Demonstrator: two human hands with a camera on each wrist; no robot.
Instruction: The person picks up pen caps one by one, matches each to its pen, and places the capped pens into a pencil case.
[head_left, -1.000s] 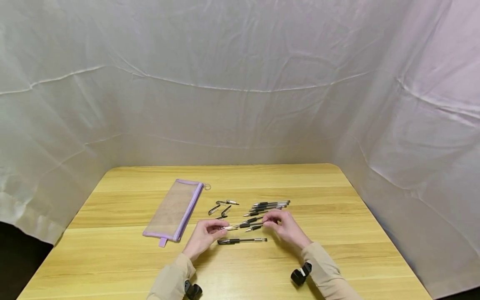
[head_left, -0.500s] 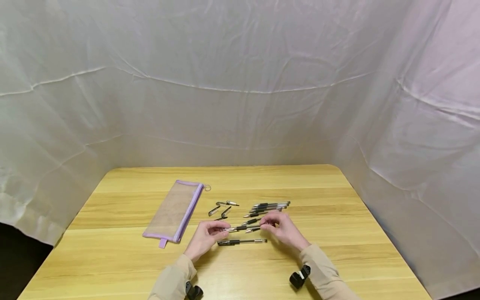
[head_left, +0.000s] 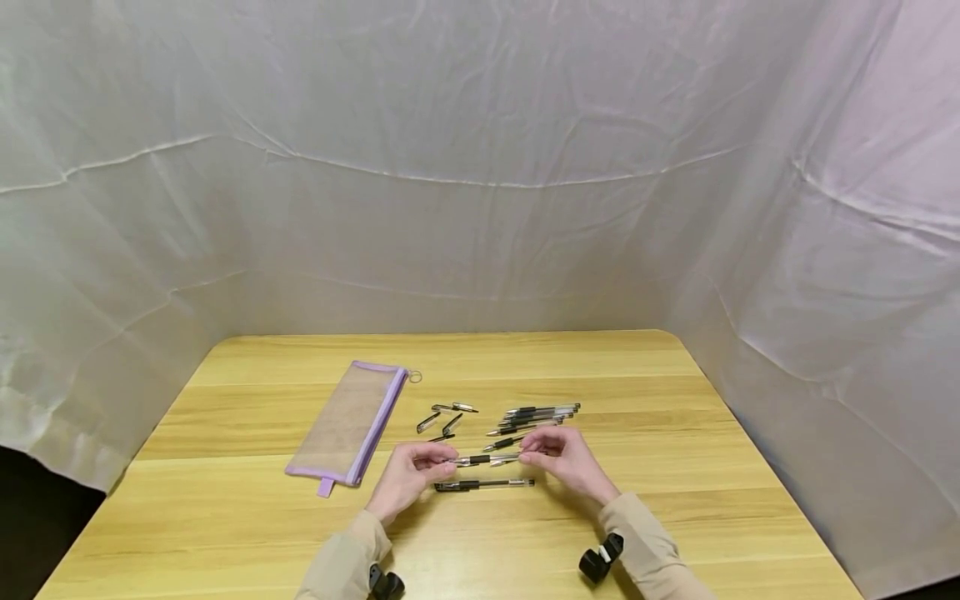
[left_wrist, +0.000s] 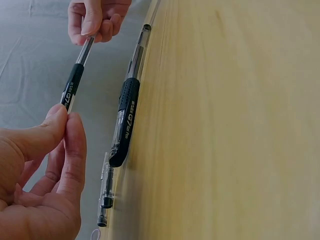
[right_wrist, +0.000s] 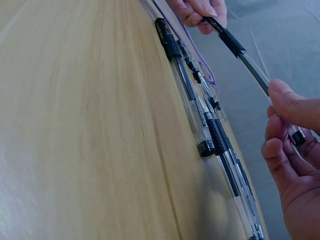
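Observation:
A clear-barrelled black gel pen (head_left: 477, 460) is held level above the table between both hands. My left hand (head_left: 412, 475) pinches the cap end at the left; the cap is mostly hidden by the thumb and fingers. My right hand (head_left: 567, 460) grips the rear of the barrel, its black end plug (right_wrist: 298, 137) showing past the fingers in the right wrist view. The printed rubber grip (left_wrist: 74, 82) lies bare between the hands. Just in front, a capped gel pen (head_left: 483, 484) rests on the table.
Several loose pen caps (head_left: 429, 422) lie behind my left hand. Uncapped gel pens (head_left: 536, 412) lie in a row behind my right hand. A lilac mesh zip pouch (head_left: 348, 421) is on the left of the wooden table (head_left: 675, 517). Pale cloth (head_left: 480, 233) hangs around it.
The right hand has shifted slightly left, carrying the pen toward the left hand. The pen's tip has gone into the cap and its bare metal point is out of sight.

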